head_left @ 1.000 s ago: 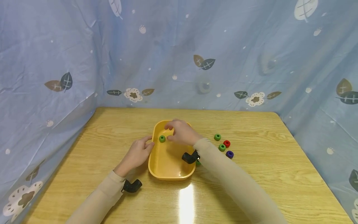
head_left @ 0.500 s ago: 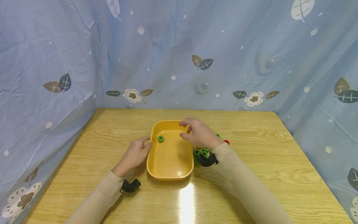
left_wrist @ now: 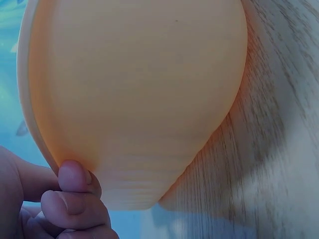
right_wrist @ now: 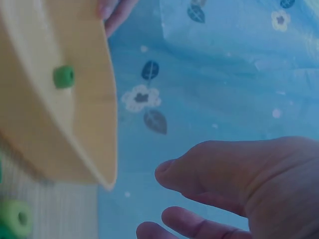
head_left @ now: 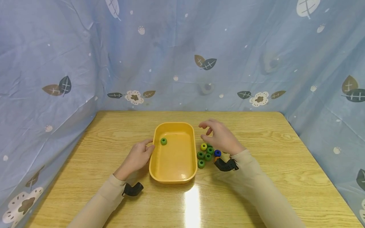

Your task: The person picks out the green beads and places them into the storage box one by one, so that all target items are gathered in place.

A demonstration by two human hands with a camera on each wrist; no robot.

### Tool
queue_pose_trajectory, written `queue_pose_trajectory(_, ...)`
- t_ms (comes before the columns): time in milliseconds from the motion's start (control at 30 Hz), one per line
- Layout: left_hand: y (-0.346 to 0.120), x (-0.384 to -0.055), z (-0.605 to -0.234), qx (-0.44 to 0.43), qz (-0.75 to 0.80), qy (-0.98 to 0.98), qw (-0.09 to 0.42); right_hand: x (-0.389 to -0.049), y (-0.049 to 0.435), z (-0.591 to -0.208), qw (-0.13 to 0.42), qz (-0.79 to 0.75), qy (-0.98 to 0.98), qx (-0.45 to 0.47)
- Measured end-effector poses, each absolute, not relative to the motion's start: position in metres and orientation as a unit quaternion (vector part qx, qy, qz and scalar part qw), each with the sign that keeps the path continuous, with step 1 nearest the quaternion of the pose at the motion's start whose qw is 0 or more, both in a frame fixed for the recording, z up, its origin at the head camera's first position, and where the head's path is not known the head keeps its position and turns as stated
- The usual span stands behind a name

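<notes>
The yellow bead [head_left: 203, 146] lies on the person's side of the right thumb, outside the right wall of the tray and near it. Around it, a cluster of green beads [head_left: 201, 163] runs down beside the tray's wall, with a blue bead [head_left: 217, 153] to the right and an orange bead [head_left: 217, 159] partly hidden by the black wrist camera [head_left: 226, 164]. The yellow tray [head_left: 173, 164] has its long axis running away from the person, and one green bead [head_left: 163, 141] sits inside, towards the far left corner (so nearer the left side). The right grip [head_left: 220, 136] is the closer one to the loose beads, poised above their far end; its fingers are curved, spread from the thumb, with nothing between them. The left grip [head_left: 138, 156] pinches the tray's left wall, across the tray from the cluster. All of this is on the wood-grain counter [head_left: 256, 126], with a blue patterned cloth [head_left: 159, 63] hanging behind.
</notes>
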State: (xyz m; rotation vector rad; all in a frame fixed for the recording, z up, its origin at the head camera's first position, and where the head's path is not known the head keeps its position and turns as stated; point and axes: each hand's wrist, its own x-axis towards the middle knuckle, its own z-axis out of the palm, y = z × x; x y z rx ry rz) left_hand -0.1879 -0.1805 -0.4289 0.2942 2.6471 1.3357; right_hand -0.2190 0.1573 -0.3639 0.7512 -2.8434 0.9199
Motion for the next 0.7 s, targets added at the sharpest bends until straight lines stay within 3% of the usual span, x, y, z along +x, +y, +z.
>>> queue_pose_trajectory(400,-0.181,-0.188,-0.427,0.104,0.443,0.887,0.077,-0.226,0.195,-0.381,0.057,0.281,-0.934,0.215)
queue_pose_trajectory(700,-0.181,-0.188,-0.427,0.113,0.442,0.887,0.075,-0.231,0.212,-0.396,0.04,0.279,-0.942,0.183)
